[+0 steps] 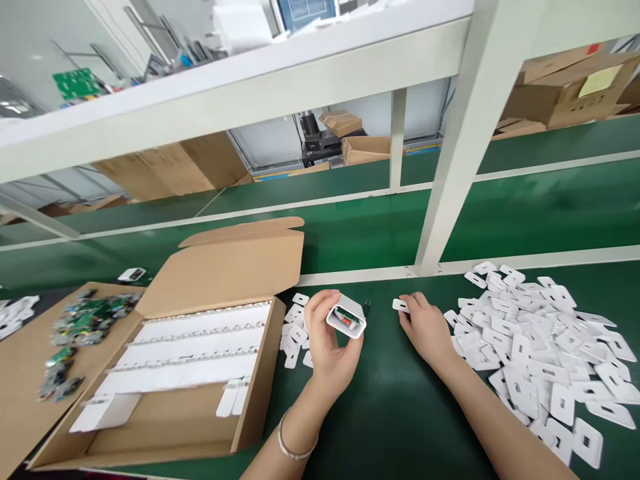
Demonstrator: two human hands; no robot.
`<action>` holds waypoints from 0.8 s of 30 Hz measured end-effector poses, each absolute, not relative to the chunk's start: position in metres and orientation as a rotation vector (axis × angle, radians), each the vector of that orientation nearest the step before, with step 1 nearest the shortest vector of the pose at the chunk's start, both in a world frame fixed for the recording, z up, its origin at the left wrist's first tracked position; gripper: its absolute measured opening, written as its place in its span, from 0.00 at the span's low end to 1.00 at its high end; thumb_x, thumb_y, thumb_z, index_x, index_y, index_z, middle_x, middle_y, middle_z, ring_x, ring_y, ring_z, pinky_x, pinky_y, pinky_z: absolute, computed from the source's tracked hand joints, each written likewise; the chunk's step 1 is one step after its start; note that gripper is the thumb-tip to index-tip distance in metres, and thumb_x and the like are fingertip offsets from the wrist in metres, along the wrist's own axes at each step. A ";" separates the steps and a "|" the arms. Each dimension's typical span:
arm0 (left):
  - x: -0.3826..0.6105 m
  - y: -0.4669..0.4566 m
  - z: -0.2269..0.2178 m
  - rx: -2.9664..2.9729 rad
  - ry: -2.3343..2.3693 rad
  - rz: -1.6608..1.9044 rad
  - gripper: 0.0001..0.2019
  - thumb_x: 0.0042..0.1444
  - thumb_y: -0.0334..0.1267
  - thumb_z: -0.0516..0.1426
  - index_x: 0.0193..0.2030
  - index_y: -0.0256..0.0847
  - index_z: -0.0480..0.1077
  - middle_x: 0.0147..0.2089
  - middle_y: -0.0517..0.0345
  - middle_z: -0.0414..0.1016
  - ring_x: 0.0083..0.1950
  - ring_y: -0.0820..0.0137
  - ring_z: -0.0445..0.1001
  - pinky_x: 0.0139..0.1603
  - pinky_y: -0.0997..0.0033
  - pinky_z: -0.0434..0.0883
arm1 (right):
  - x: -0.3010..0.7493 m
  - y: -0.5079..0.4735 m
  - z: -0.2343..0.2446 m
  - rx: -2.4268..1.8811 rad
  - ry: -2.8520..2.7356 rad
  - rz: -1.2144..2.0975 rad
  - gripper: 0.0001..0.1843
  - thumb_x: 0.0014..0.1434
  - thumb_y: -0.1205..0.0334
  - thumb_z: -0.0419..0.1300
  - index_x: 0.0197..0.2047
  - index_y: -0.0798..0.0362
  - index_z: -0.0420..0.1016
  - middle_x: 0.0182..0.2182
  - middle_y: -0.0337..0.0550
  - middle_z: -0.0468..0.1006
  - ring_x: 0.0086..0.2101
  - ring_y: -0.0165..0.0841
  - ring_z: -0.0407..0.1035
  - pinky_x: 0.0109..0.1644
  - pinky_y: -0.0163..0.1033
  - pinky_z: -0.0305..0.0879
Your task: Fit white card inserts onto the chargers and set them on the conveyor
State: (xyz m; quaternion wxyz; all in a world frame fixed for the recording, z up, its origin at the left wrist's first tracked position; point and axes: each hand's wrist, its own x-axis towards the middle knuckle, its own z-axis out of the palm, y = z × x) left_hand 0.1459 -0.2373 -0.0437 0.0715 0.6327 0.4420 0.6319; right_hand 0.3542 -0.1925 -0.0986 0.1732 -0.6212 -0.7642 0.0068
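Note:
My left hand is closed around a white charger housing, its open end tilted towards me. Inside the housing a green circuit board with an orange part shows, and two dark prongs stick out at the far side. Between the thumb and fingers of my right hand is a small white slotted end plate, held apart from the housing, low over the green table. Right of that hand lies a big heap of similar white plates. A smaller pile of white plates sits left of my left hand.
An open cardboard box at the left holds rows of white housings. Beyond it, several circuit boards lie on cardboard. A pale metal post and a shelf beam stand behind the table.

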 end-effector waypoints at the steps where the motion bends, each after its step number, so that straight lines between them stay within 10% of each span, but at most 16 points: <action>1: 0.144 -0.237 -0.046 1.913 1.331 1.901 0.27 0.63 0.34 0.65 0.66 0.52 0.65 0.60 0.47 0.65 0.62 0.57 0.72 0.56 0.58 0.79 | 0.355 -0.194 -0.098 -1.738 -2.175 0.035 0.13 0.72 0.67 0.54 0.54 0.54 0.78 0.46 0.49 0.81 0.35 0.38 0.77 0.36 0.40 0.65; 11: 0.139 -0.240 -0.060 1.933 1.332 1.872 0.30 0.62 0.30 0.65 0.68 0.51 0.65 0.59 0.48 0.68 0.63 0.58 0.72 0.57 0.58 0.78 | 0.350 -0.198 -0.094 -1.582 -2.183 0.130 0.12 0.74 0.65 0.50 0.44 0.51 0.76 0.43 0.45 0.80 0.25 0.30 0.69 0.27 0.36 0.60; 17: 0.136 -0.242 -0.064 1.979 1.339 1.843 0.31 0.62 0.28 0.64 0.69 0.50 0.64 0.60 0.47 0.68 0.63 0.59 0.72 0.57 0.58 0.78 | 0.352 -0.197 -0.092 -1.780 -2.053 -0.080 0.19 0.73 0.65 0.51 0.59 0.55 0.77 0.50 0.55 0.79 0.30 0.36 0.73 0.25 0.40 0.62; 24: 0.142 -0.249 -0.059 2.046 1.342 1.753 0.30 0.64 0.36 0.65 0.70 0.44 0.63 0.57 0.46 0.71 0.60 0.58 0.74 0.59 0.55 0.78 | 0.319 -0.203 -0.089 -1.178 -2.483 -0.068 0.29 0.66 0.76 0.55 0.66 0.46 0.75 0.66 0.50 0.75 0.58 0.48 0.69 0.59 0.53 0.70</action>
